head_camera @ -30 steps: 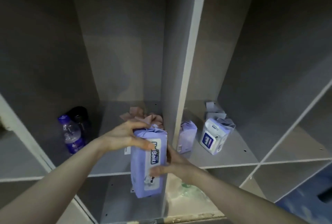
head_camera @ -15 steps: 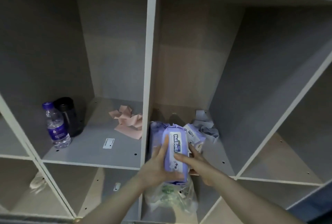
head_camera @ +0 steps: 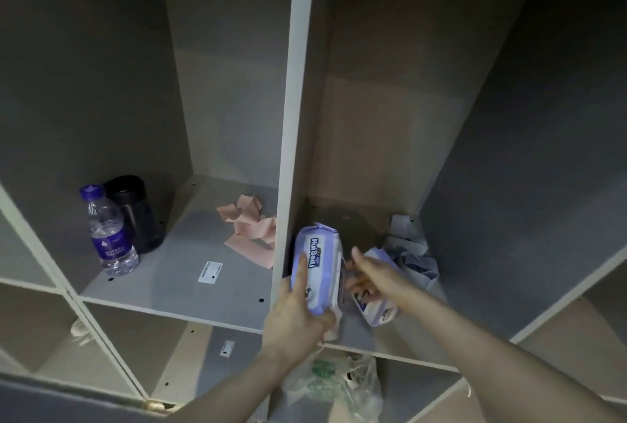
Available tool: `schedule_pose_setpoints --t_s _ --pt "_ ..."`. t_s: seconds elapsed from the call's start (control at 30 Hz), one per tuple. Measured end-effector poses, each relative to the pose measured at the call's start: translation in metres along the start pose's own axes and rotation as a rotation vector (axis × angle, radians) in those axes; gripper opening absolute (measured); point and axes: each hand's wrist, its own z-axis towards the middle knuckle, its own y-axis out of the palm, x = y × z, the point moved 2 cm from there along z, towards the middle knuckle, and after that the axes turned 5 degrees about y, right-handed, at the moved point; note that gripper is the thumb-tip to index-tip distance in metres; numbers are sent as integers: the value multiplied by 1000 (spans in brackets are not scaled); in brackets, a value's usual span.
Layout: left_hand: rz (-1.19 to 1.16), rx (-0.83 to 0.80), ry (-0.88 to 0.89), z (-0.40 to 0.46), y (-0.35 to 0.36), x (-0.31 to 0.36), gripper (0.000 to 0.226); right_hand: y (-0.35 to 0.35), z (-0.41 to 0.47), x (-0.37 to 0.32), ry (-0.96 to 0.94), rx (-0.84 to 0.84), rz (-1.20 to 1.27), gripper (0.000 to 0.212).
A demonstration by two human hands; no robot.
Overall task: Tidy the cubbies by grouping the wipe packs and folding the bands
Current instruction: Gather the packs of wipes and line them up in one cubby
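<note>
The wipe pack point(head_camera: 319, 270) stood on end in the left hand point(head_camera: 298, 317), long axis running back into the right cubby. The right hand point(head_camera: 376, 273), its grip loose and empty, lay nearer the second pack point(head_camera: 375, 307) at the shelf's point(head_camera: 390, 338) front edge

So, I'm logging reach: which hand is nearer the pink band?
Left. The left hand holds the wipe pack just past the divider from the pink band; the right hand is farther right.

We face a storage wall of open grey cubbies point(head_camera: 288, 117), the kind found in a changing or locker area: personal items sit on the shelves, a water bottle point(head_camera: 108, 229) by a dark flask point(head_camera: 134, 212) and small white labels point(head_camera: 210, 272) near the front edges.
</note>
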Motion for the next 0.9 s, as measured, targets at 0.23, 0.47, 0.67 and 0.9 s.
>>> schedule_pose_setpoints --t_s 0.23,0.47,0.67,0.9 --pt "166 34 24 -8 -8 -1 94 14 86 -44 -384 -20 -995 87" --pt "266 57 67 -13 -7 -4 98 25 107 -28 -557 39 -1150 38" --pt "205 92 81 -24 -4 -7 90 34 77 13 -460 308 -778 72" --pt "196 48 -34 -17 15 -3 92 47 22 73 -250 663 -288 69"
